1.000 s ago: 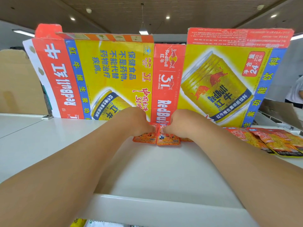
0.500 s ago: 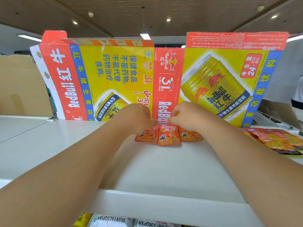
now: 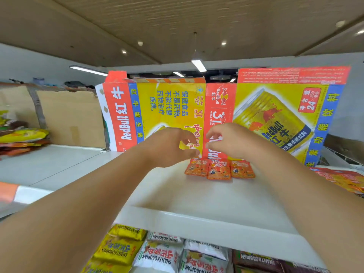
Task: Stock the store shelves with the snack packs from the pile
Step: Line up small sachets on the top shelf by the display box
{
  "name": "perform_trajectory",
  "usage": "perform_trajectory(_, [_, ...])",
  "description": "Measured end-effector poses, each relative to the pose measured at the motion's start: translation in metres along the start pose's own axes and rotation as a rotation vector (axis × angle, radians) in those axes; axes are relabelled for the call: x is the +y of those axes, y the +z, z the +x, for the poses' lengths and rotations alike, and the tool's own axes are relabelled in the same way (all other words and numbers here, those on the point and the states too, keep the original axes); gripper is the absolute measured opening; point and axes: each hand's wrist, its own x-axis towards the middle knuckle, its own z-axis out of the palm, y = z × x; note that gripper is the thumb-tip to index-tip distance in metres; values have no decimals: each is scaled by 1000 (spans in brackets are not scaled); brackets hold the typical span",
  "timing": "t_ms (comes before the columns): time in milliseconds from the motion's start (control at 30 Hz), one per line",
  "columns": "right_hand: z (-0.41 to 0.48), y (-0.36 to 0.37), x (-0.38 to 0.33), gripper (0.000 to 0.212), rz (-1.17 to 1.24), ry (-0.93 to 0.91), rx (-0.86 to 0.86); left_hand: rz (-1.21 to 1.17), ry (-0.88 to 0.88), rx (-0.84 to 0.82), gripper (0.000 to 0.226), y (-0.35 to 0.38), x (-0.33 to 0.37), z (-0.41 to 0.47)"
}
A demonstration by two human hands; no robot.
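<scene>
Three small orange snack packs (image 3: 219,169) lie side by side on the white top shelf (image 3: 197,201), against the foot of a flattened RedBull carton. My left hand (image 3: 169,146) hovers just above and left of them, fingers loosely curled, holding nothing. My right hand (image 3: 230,140) hovers above them on the right, fingers also loosely curled and empty. Neither hand touches the packs.
The upright RedBull carton (image 3: 222,113) forms the back wall of the shelf. More orange packs (image 3: 346,180) lie at the right edge, a stack of yellow and orange bags (image 3: 21,138) at the far left beside brown cardboard (image 3: 72,117). Yellow and white packs (image 3: 157,253) fill the shelf below.
Both hands have let go of the three orange packs and lifted up and back from them. The packs now lie uncovered on the shelf.
</scene>
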Motion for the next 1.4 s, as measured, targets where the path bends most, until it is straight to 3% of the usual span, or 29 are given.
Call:
perform_trajectory(433, [7,-7,-163,23,-10,-151,44,150,-143,82,41,-107,-87,-81])
perform_trajectory(767, [45,64,-346,16,-42,-272,-51,97,-366,111,39,-209,-217,-211])
perform_trajectory(1000, [73,122,-458,29,-125,-379,-178,146,-492,169,33,-265,-289,-296])
perform_trajectory(1400, [136,193,-539,23,-124,-515,-266,200,-713,48,37,-285,-378,-366])
